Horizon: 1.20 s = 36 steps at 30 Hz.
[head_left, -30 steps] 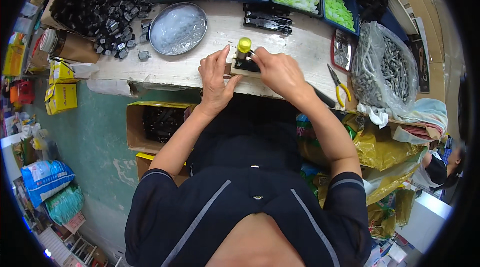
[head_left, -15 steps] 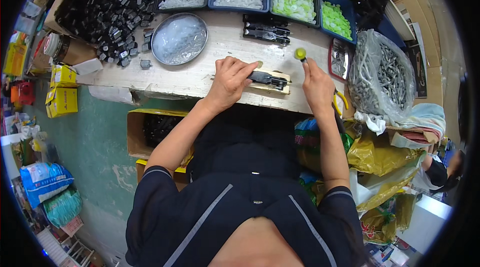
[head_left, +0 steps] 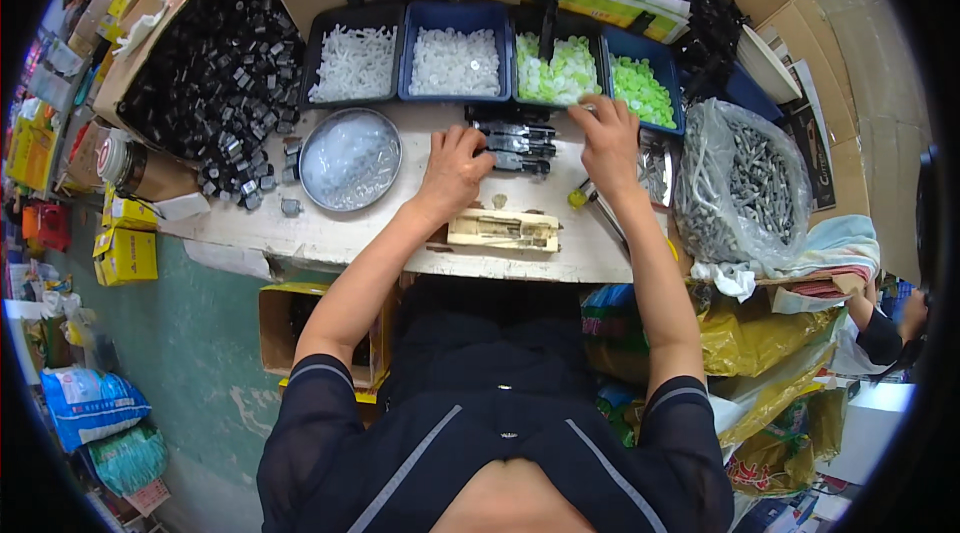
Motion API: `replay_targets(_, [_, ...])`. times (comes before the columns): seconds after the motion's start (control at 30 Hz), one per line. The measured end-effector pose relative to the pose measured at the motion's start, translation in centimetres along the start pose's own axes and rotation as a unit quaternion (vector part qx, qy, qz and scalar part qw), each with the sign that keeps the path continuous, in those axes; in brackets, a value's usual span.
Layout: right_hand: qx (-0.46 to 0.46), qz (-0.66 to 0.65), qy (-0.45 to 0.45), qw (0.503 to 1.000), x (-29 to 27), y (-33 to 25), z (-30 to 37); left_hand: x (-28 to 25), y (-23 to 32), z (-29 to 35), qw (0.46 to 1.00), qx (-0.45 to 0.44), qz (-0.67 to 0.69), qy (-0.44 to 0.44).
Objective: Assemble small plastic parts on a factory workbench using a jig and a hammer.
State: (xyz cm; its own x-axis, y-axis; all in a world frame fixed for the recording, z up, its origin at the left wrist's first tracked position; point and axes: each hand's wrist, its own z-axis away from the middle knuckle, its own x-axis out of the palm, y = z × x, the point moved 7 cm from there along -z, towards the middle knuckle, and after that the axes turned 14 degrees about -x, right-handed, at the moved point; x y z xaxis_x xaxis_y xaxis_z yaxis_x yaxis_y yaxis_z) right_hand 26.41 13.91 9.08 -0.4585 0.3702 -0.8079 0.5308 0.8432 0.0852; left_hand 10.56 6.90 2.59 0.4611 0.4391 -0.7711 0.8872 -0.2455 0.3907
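Observation:
My left hand (head_left: 455, 173) is closed on the left end of a black plastic part (head_left: 520, 164), the nearest in a row of several similar black parts (head_left: 515, 130) on the table. A pale, block-shaped fixture (head_left: 505, 230) lies below that hand, its hollow bare. My right hand (head_left: 608, 145) hovers at the front of the tray of pale green discs (head_left: 558, 70), fingers bent and apart, nothing visible in them. Beside its wrist, a small hammer with a yellow head (head_left: 578, 198) rests on the table, its handle partly covered by the forearm.
A round metal dish (head_left: 350, 195) stands left of my left hand. Blue and black trays (head_left: 455, 93) of small white and green pieces line the back. Black-and-metal blocks (head_left: 235, 83) pile up at left. A clear bag of grey metal parts (head_left: 750, 183) sits at right.
My left hand has carried the black part off the fixture to the row behind it. My right hand has let go of the hammer and moved toward the green discs. The view has shifted.

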Motion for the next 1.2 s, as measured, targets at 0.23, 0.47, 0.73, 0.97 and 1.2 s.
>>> replay_targets(0.23, [-0.082,0.127,-0.085,0.985,5.9,4.8,-8.3,-3.7,-0.7,1.1,0.992,-0.06,0.099,0.047])
replay_targets(0.47, [0.032,0.204,-0.095,0.974,5.9,8.2,-6.0,-15.4,-10.1,10.4,0.909,-0.324,0.089,0.248])
replay_targets(0.73, [0.062,-0.025,0.057,0.996,3.8,-1.5,-18.3,-15.3,-17.0,17.3,0.859,-0.452,0.1,0.219])
replay_targets(0.97, [0.148,-0.099,-0.028,0.984,9.8,0.7,-21.5,-14.0,-16.5,15.7,0.855,-0.488,-0.033,0.172])
replay_targets(1.2, [0.091,-0.21,-0.108,0.968,5.8,2.6,-16.2,-15.3,-16.5,15.7,0.866,-0.471,-0.047,0.161])
